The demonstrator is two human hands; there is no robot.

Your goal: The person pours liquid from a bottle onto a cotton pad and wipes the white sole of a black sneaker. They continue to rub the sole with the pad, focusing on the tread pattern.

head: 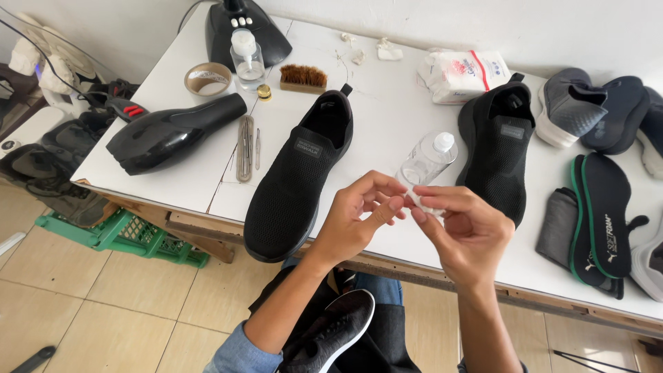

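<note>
Both hands meet over the near edge of the white surface (pixel 173 173), and each grip is pressed together on the same small white piece (pixel 412 201), perhaps a cotton pad or tissue; it is too hidden by the fingertips to tell. Left hand (pixel 359 220) pinches it from the left with thumb and forefinger, and right hand (pixel 464 231) pinches it from the right.

Far left on the surface lies a black hair dryer (pixel 169 133), with a roll of tape (pixel 207 79) behind it and a few thin metal tools (pixel 245 147) just beside its nozzle. A clear pump bottle (pixel 247 59) stands further back, next to a small wooden brush (pixel 303 78). A black slip-on shoe (pixel 298 176) lies with its toe over the near edge, just left of the hands. Right behind the hands, a clear plastic bottle (pixel 427 160) with a white cap lies tilted. A second black slip-on shoe (pixel 498 148) sits just right of it, with a white packet (pixel 461 74) behind. Loose insoles (pixel 599 214) and grey shoes (pixel 594 110) fill the far right. Below, on the person's lap, rests a dark sneaker (pixel 331 331).
</note>
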